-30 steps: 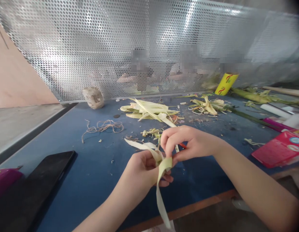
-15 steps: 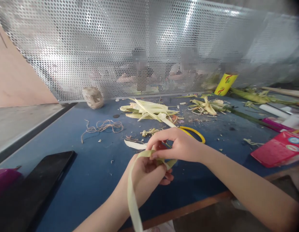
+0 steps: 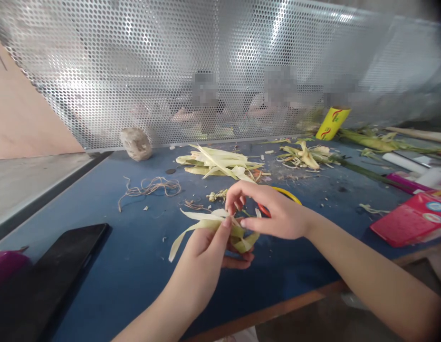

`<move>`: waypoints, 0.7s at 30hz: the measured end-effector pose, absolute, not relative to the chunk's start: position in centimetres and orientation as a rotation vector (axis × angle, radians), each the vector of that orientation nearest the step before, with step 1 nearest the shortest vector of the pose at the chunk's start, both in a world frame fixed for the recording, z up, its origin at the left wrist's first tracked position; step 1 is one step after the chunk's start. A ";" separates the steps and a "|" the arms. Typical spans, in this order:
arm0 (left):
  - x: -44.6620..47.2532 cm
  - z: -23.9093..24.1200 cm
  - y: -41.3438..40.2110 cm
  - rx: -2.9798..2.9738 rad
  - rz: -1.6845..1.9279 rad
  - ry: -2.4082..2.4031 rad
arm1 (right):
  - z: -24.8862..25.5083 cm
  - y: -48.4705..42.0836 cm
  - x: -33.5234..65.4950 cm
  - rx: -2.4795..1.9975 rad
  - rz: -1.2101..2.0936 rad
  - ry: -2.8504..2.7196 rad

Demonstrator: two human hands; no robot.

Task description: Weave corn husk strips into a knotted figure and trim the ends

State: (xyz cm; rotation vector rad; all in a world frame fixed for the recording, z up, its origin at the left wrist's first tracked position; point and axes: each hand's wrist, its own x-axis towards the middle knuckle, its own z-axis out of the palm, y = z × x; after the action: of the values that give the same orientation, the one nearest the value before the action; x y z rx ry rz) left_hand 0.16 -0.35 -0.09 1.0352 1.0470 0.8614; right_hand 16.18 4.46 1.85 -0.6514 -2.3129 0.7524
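Observation:
My left hand (image 3: 206,254) is closed around a folded bundle of pale green leaf strips (image 3: 238,235), thumb pressed on top. A long loose strip end (image 3: 179,237) sticks out to the left of it. My right hand (image 3: 266,209) pinches the same leaf bundle from above and the right, fingers curled. Both hands hover just over the blue table (image 3: 135,247), near its front edge. Yellow and red scissor handles (image 3: 284,192) show behind my right hand.
A black phone (image 3: 49,280) lies front left beside a purple object (image 3: 6,266). Piles of leaf scraps (image 3: 220,164) and twine (image 3: 149,187) sit mid-table, a stone (image 3: 137,142) and yellow tube (image 3: 332,123) near the perforated metal screen (image 3: 206,61). A pink packet (image 3: 413,216) lies right. People sit behind the screen.
The long strip that hung down below my left hand has been drawn up and now points out to the left. My right hand moved from over the left hand to the bundle's right.

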 end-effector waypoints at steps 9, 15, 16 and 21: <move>0.4 -0.4 -0.8 1.265 0.815 1.136 | 2.0 5.1 15.4 -0.872 0.946 -2.374; 0.2 -0.6 -0.9 1.330 0.784 1.132 | 1.9 5.2 15.9 -0.916 0.686 -2.449; 0.2 -0.5 -0.9 1.342 0.780 1.135 | 1.9 5.3 16.0 -0.959 0.638 -2.440; 0.3 -0.7 -0.9 1.494 0.736 1.169 | 2.3 5.4 15.0 -1.018 0.529 -2.455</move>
State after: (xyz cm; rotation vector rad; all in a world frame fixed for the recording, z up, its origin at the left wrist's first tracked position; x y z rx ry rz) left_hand 0.26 -0.95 -0.68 1.4939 1.1695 0.7365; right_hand 15.00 5.39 2.28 -1.0179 -2.4548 0.5288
